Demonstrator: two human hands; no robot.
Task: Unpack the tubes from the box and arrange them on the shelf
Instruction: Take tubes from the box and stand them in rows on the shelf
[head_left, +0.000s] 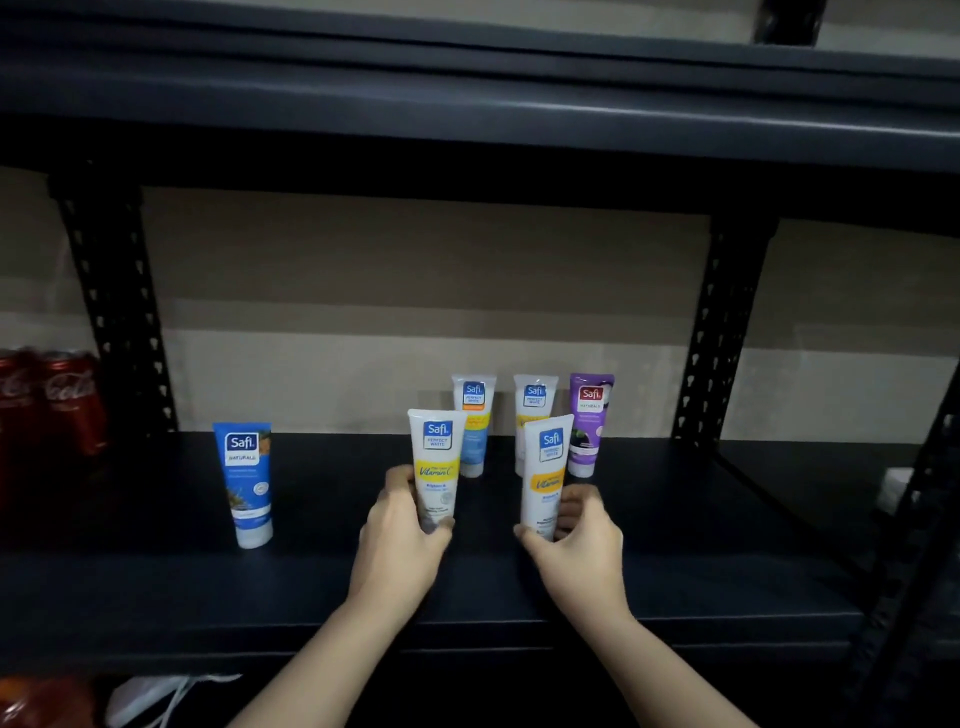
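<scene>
My left hand (402, 540) grips one white Vitamin C tube (435, 467), my right hand (576, 535) another white tube (544, 475) — both upright on the dark shelf (675, 561), fingers curled round each.

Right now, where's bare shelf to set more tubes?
Free: between the blue tube and left hand; right of the purple tube toward the upright. Crowded: centre, around both hands' tubes, right hand, and back row.
</scene>
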